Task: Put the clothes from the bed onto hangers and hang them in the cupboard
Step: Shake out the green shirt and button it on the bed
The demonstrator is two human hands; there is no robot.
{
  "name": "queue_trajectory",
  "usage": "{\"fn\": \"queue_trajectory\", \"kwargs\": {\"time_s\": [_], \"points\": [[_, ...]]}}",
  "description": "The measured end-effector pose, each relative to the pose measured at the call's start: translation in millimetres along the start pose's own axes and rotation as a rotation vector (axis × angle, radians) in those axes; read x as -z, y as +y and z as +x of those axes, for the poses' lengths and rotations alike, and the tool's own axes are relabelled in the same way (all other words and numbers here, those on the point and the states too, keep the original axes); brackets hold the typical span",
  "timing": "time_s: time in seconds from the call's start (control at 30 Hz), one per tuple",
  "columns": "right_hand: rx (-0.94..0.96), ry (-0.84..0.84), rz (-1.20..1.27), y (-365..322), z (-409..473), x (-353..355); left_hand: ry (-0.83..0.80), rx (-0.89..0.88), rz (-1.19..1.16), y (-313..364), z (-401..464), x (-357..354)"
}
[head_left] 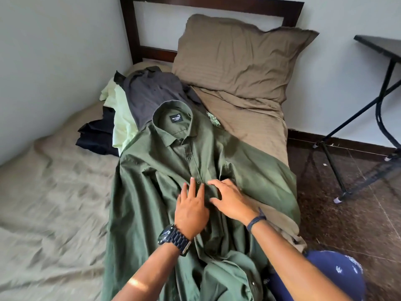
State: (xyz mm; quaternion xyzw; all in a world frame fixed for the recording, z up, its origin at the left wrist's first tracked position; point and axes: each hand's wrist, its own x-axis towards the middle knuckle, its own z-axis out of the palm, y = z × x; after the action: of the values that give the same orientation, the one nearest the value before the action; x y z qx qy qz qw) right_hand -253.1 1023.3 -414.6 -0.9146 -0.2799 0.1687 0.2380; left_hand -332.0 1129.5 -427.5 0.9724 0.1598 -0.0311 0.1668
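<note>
Green shirt (165,170) lies face-up on the bed (54,192), collar toward the pillow (238,59), still buttoned at least near the top. Left hand (191,211) is flat on the placket w/ fingers straight, pressing, not gripping. Right hand (230,200) sits just beside it, fingers spread and slightly bent on the fabric near a button; can't tell if it's pinching anything, looks like touch only.

Pile of other clothes (130,109) (grey, pale green, black) sits behind the collar, touching the shirt.

Risks, as a judgement:
- no hanger in view, so the shirt may get lifted w/o one.
- if the buttons stay done up, the hanger has to go in via the neck or hem, which could strain the collar.
- right side of the shirt hangs at the bed edge; a pull could slide it to the floor (347,192).
- lifting the collar end may drag the pile.
</note>
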Motion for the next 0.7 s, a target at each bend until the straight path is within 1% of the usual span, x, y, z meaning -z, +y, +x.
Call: {"fn": "queue_trajectory", "kwargs": {"time_s": [0.03, 0.1, 0.17, 0.23, 0.33, 0.4, 0.43, 0.47, 0.5, 0.53, 0.57, 0.63, 0.67, 0.7], "points": [[-0.015, -0.012, -0.019, -2, 7, -4, -0.005, -0.007, 0.033, -4, 5, -2], [-0.039, -0.047, -0.073, -3, 14, -11, -0.066, -0.002, 0.077, -13, 10, -5], [-0.039, -0.054, -0.121, 0, 14, -12, -0.137, 0.053, 0.066, -17, 8, -3], [-0.052, -0.078, -0.154, 6, 12, -12, -0.177, 0.068, 0.107, -22, 7, 6], [-0.102, -0.190, -0.216, 15, 8, -4, -0.237, 0.020, 0.179, -25, 12, 24], [-0.096, -0.253, -0.189, 15, 8, 5, -0.238, 0.019, 0.200, -23, 16, 26], [-0.093, -0.251, -0.149, 14, 7, 11, -0.207, 0.019, 0.213, -20, 17, 24], [-0.094, -0.210, -0.082, 13, 7, 16, -0.140, 0.010, 0.235, -15, 17, 22], [-0.075, -0.117, 0.005, 15, 8, 18, -0.019, -0.003, 0.253, -10, 18, 18], [-0.042, 0.013, 0.057, 17, 8, 19, 0.089, -0.011, 0.236, -4, 19, 17], [-0.008, 0.145, 0.056, 21, 6, 20, 0.154, -0.039, 0.213, 2, 22, 12], [0.031, 0.342, -0.098, 37, 5, 17, 0.252, -0.128, 0.134, 16, 31, 0], [0.002, 0.377, -0.186, 45, 3, 16, 0.256, -0.162, 0.091, 23, 33, -5], [-0.058, 0.345, -0.260, 54, -1, 15, 0.247, -0.193, 0.051, 33, 36, -9]]}}
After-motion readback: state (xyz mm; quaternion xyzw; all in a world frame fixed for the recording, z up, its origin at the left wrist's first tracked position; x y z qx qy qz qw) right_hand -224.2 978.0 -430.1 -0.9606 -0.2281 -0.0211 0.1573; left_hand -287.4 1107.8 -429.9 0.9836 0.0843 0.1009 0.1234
